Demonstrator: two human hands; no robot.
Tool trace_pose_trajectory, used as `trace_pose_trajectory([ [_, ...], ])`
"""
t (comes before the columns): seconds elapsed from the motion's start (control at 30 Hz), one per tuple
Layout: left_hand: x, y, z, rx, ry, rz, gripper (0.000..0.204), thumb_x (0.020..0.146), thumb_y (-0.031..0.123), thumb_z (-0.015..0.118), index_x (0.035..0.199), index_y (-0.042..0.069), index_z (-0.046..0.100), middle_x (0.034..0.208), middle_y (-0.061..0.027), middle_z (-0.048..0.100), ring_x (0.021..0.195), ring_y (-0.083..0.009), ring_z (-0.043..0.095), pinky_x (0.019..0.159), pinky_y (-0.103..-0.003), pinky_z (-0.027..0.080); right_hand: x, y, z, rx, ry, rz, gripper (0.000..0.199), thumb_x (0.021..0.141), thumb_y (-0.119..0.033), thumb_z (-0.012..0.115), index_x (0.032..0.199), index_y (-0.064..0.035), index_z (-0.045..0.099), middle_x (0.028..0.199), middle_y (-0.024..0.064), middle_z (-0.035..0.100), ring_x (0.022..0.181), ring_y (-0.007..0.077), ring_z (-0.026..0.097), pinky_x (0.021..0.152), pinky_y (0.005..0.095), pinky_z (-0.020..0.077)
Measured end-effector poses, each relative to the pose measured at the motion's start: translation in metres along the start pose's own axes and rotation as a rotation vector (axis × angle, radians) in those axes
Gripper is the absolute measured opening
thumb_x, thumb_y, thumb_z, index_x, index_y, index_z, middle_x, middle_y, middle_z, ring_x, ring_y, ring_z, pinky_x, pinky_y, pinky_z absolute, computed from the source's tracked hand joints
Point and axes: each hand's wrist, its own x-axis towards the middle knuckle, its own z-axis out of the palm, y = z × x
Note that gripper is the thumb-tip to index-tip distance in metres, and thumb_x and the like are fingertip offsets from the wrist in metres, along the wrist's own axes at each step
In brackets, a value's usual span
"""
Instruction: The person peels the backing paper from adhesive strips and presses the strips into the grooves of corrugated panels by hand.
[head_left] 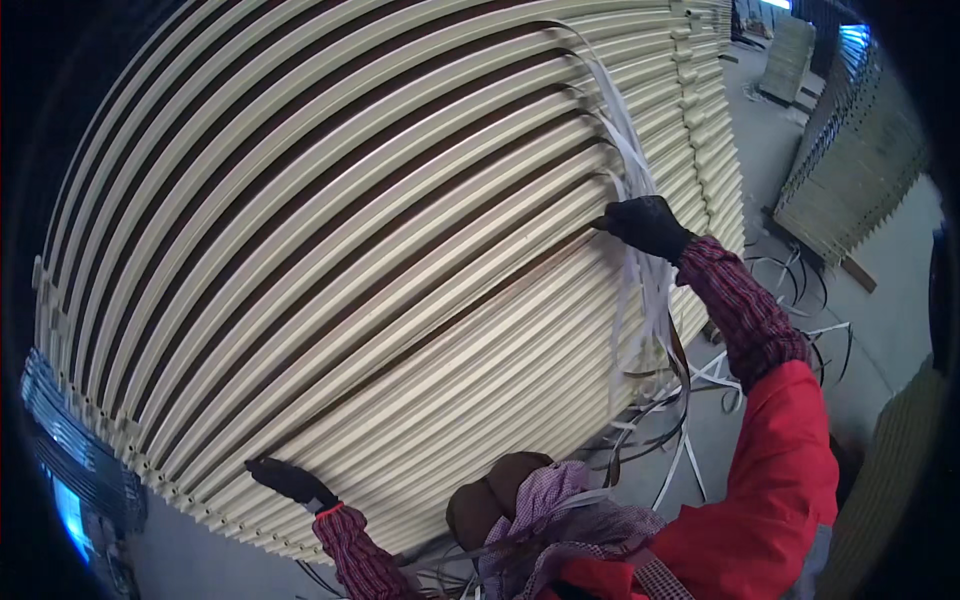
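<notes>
A big stack of long cream-coloured slats (350, 250) fills most of the view, its ridged side facing me. White strapping bands (625, 140) run down its right end and hang loose below. My right hand (648, 225), in a black glove, is raised and closed on these bands against the slats. My left hand (290, 482), also in a black glove, lies flat on the lower edge of the stack with nothing in it. Both sleeves are red checked cloth under a red jacket.
Loose black and white strap pieces (700, 400) lie tangled on the grey concrete floor (890, 310) at the right. More slat stacks stand at the right (855, 170) and far back (788, 55). A shiny wrapped bundle (75, 450) sits at the lower left.
</notes>
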Motion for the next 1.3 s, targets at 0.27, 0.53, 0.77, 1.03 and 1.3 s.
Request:
trace_pose_trajectory([
  [0.27, 0.011, 0.034, -0.008, 0.240, -0.139, -0.095, 0.049, 0.095, 0.022, 0.040, 0.133, -0.007, 0.028, 0.135, -0.0259, 0.033, 0.127, -0.0337, 0.031, 0.106, -0.040, 0.027, 0.018, -0.015, 0.015, -0.170, -0.105, 0.279, 0.040, 0.084, -0.041, 0.057, 0.058, -0.0100, 0.059, 0.052, 0.0108, 0.052, 0.047, 0.0262, 0.054, 0.046, 0.0367, 0.0416],
  [0.53, -0.055, 0.387, -0.072, -0.128, -0.204, 0.062, 0.086, 0.082, 0.053, 0.053, 0.139, -0.002, 0.018, 0.143, -0.0285, 0.011, 0.134, -0.0403, 0.007, 0.108, -0.053, 0.008, 0.018, -0.014, 0.026, -0.112, -0.081, 0.274, 0.043, 0.084, -0.042, 0.056, 0.057, -0.0089, 0.057, 0.053, 0.0123, 0.053, 0.049, 0.0291, 0.055, 0.048, 0.0393, 0.0415],
  [0.77, -0.059, 0.524, -0.103, -0.573, -0.647, 0.730, 0.064, 0.081, 0.039, 0.052, 0.132, 0.003, 0.036, 0.137, -0.0175, 0.033, 0.133, -0.0292, 0.022, 0.108, -0.053, 0.011, 0.011, -0.015, 0.017, -0.095, -0.104, 0.332, 0.042, 0.084, -0.043, 0.055, 0.061, -0.0088, 0.060, 0.055, 0.0126, 0.054, 0.052, 0.0301, 0.056, 0.050, 0.0405, 0.0418],
  [1.03, -0.050, 0.571, -0.095, -0.365, -0.435, 1.075, 0.073, 0.077, 0.040, 0.057, 0.134, 0.000, 0.032, 0.136, -0.0153, 0.034, 0.132, -0.0287, 0.023, 0.107, -0.051, 0.014, 0.010, -0.006, 0.022, -0.176, -0.091, 0.318, 0.032, 0.085, -0.037, 0.054, 0.072, -0.0090, 0.063, 0.063, 0.0133, 0.059, 0.059, 0.0319, 0.058, 0.052, 0.0421, 0.0440],
  [1.3, -0.027, 0.423, -0.076, -0.596, -0.578, 0.960, 0.063, 0.082, 0.036, 0.051, 0.137, 0.011, 0.031, 0.142, -0.0120, 0.030, 0.132, -0.0226, 0.026, 0.107, -0.054, 0.010, -0.044, -0.168, 0.002, -0.146, -0.189, 0.330, 0.050, 0.075, -0.029, 0.068, 0.113, -0.0019, 0.051, 0.105, 0.0170, 0.056, 0.098, 0.0326, 0.053, 0.081, 0.0424, 0.0417],
])
